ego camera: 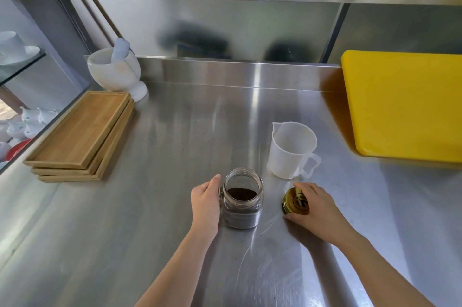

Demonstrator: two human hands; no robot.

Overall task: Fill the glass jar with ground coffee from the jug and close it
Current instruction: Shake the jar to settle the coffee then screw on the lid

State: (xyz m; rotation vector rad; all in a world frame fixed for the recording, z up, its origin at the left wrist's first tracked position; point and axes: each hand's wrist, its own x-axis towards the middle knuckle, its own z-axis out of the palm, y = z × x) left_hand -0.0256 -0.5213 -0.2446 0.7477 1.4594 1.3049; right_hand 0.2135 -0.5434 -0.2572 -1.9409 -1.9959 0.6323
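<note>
Coffee grounds already sit dark inside the clear glass jar (243,198), which stands open on the steel counter (175,244), so the filling looks done. Behind it, the translucent white plastic jug (291,150) stands upright and looks empty. Closing remains: the left hand (205,203) wraps the jar's side, while the right hand (315,204) grips the round gold metal lid (295,201), just beside the jar.

Both hands, left (205,200) and right (317,203), are bare, the forearms unsleeved, with no rings or watch.
</note>
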